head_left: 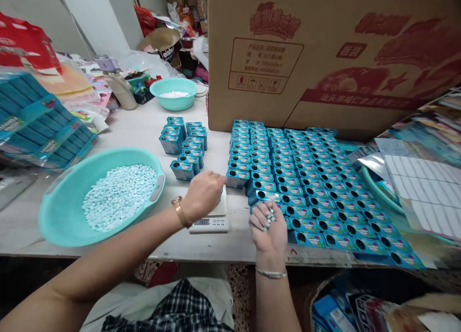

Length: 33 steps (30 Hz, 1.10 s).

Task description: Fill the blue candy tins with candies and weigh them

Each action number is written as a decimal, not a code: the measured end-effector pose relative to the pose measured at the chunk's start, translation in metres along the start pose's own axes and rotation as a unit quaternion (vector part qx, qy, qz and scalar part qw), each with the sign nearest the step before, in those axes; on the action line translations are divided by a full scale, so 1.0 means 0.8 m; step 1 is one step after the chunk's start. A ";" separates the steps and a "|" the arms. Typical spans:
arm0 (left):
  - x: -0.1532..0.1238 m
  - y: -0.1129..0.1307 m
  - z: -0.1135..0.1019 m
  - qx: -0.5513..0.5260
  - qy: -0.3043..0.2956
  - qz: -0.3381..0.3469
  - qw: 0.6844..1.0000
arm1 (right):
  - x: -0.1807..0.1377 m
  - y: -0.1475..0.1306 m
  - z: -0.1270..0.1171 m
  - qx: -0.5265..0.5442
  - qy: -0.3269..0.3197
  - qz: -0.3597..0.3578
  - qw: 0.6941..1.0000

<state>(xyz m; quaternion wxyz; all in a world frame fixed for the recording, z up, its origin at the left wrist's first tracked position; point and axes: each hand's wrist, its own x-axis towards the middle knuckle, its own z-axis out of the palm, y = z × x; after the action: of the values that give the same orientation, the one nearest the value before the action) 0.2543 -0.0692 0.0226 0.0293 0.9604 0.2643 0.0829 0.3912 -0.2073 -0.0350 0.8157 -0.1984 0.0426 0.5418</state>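
My right hand (268, 226) is turned palm up, its fingers curled around a few pale blue candies (271, 217). It is at the near left edge of a dense block of small blue boxes (309, 212), each with a dark round spot on top. Over a white digital scale (209, 225) is my left hand (204, 193), fingers drawn together; what they hold, if anything, is hidden. Its fingertips come close to the front box (237, 175) of the leftmost row. To the left, a turquoise basin (57, 216) contains many pale blue candies (118, 195).
A smaller group of blue boxes (183, 166) stands behind the scale. Farther back are a turquoise bowl (173, 101) and a large cardboard carton (252, 106). Wrapped blue packs (39, 125) lie at left. A sheet-covered basin (378, 188) is at right.
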 end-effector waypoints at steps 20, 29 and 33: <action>-0.184 -0.067 0.027 -0.436 0.159 -0.293 0.836 | 0.085 0.070 0.086 -0.313 -0.010 -0.082 0.946; -0.110 -0.061 0.038 -0.328 0.197 -0.137 0.914 | 0.096 0.101 0.101 -0.281 0.011 -0.169 0.945; -0.056 -0.058 0.048 -0.275 0.141 -0.088 0.947 | 0.097 0.112 0.099 -0.301 0.017 -0.202 0.932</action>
<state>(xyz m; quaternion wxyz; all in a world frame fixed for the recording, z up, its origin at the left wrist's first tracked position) 0.1994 -0.0527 -0.0262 0.2620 0.8665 0.3162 0.2839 0.3307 -0.0808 -0.0088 0.8089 -0.4487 -0.1495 0.3494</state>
